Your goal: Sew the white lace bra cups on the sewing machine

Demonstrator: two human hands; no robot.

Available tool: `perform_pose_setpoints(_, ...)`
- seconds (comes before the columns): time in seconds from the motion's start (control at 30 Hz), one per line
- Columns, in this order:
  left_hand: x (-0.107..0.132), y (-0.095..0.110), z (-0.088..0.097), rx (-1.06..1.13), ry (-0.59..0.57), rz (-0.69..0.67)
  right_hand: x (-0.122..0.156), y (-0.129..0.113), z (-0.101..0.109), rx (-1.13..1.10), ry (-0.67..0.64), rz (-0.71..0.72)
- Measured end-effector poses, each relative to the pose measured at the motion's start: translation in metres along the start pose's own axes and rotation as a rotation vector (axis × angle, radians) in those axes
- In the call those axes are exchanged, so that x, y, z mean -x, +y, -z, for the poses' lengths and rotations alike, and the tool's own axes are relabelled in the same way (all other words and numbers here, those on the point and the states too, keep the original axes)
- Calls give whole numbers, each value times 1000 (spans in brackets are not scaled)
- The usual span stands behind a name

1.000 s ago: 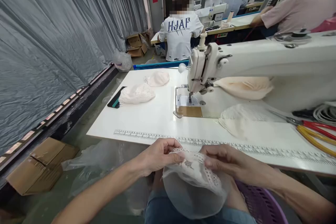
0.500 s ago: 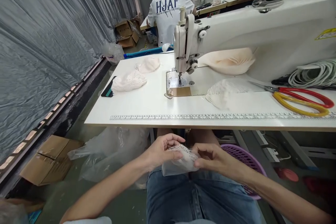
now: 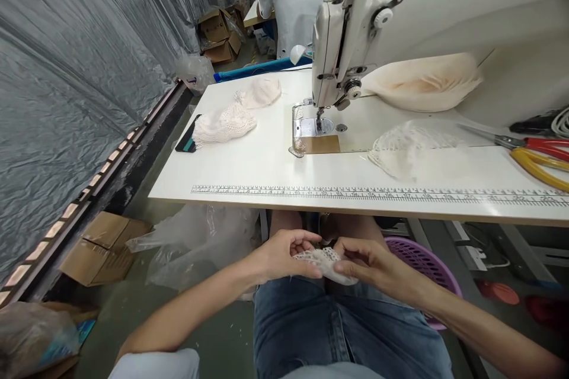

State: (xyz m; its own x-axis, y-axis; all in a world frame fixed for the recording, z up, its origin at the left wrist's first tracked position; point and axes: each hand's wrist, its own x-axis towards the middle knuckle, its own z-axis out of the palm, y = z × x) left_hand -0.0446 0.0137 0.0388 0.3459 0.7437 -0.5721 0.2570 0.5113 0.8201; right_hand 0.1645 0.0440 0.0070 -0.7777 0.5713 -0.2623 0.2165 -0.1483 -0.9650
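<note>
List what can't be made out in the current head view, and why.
All in the head view:
White lace piece: parts hidden behind the fingers of the left hand and right hand.
Scissors: handle ends cut off by the right edge.
Co-worker in white shirt: head cut off by the top edge.
Purple basket: partly hidden behind the right forearm.

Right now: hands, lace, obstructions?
Left hand and right hand both gripping white lace. Lace bunched over lap, off the table. Nothing visibly blocking either hand.
</note>
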Motion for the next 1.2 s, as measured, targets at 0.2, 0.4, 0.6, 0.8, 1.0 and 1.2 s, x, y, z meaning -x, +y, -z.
perform_pose_setpoints(0.2, -7, -4, -3, 121, -14, 18, -3, -10, 5, 10, -40, -30)
perform_pose_setpoints(0.4, -2, -7, 3, 354, 64, 50, -2, -7, 8, -48, -58, -66)
perform_pose_setpoints(0.6, 0, -20, 8, 415, 11, 6, -3, -2, 11, -161, -93, -116)
perform_pose_setpoints(0.8, -5, -16, 7, 362, -70, 79, -2, -6, 12, -235, -125, -149)
perform_pose_setpoints(1.0, -10, -11, 3, 262, -18, 111, -1, -5, 16, -236, -138, -160)
perform_pose_setpoints(1.2, -9, -11, 5, 362, -38, 129, 0, -3, 26, -335, -237, -198)
